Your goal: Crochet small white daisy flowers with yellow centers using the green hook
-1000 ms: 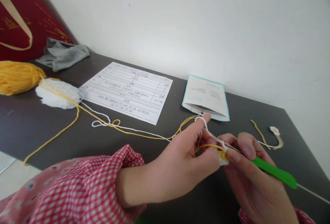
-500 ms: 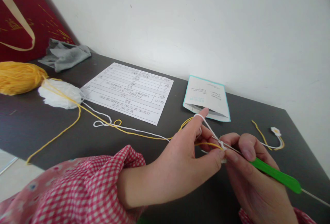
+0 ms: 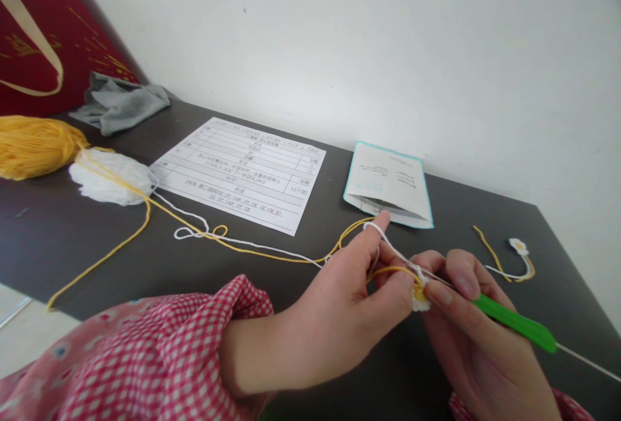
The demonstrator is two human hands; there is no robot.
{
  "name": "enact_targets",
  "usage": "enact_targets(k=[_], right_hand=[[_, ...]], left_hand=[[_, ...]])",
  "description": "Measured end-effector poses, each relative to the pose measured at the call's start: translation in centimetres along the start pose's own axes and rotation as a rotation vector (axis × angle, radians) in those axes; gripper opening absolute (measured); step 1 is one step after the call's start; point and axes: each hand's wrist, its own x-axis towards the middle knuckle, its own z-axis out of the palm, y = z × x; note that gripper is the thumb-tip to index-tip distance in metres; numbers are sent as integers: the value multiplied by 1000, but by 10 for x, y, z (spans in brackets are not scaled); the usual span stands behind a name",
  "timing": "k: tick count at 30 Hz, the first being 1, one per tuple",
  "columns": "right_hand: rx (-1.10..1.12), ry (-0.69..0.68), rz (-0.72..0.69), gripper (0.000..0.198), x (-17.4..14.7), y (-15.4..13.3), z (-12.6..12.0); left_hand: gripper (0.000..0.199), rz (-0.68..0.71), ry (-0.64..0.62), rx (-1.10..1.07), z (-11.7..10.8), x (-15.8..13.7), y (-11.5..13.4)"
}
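My left hand [image 3: 356, 291] pinches a small yellow-and-white crochet piece [image 3: 420, 297] between thumb and fingers. White yarn [image 3: 395, 249] runs over its raised index finger down to the stitches, and a yellow strand [image 3: 395, 269] loops beside it. In my right hand [image 3: 480, 317] is a crochet hook with a green handle [image 3: 517, 323]; its thin metal shaft reaches to the piece, where the tip is hidden among yarn and fingers. Right fingertips touch the edge of the piece. A pale strand or rod extends from the handle's rear end.
A yellow yarn skein [image 3: 39, 148] and a white yarn ball [image 3: 114, 176] lie at left, strands trailing across the dark table [image 3: 145, 266]. Behind are a printed sheet [image 3: 242, 175], a paper pouch [image 3: 388, 182], a grey cloth [image 3: 121, 105] and a red bag [image 3: 63, 39]. A small crocheted flower [image 3: 519, 247] lies right.
My left thumb has shifted back, showing more of the crochet piece. The left index finger has dipped slightly, and the hook's handle has moved a little left and up.
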Motion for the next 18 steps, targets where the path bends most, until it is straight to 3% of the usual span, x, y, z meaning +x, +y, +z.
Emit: enact_targets(k=[7,18], right_hand=[[5,17,11,33,0,1,-2],[-5,-9,-38,34,0,1,-1]], left_hand=[[7,34,56,8,2,-1,4],[18,35,57,148,4,0,12]])
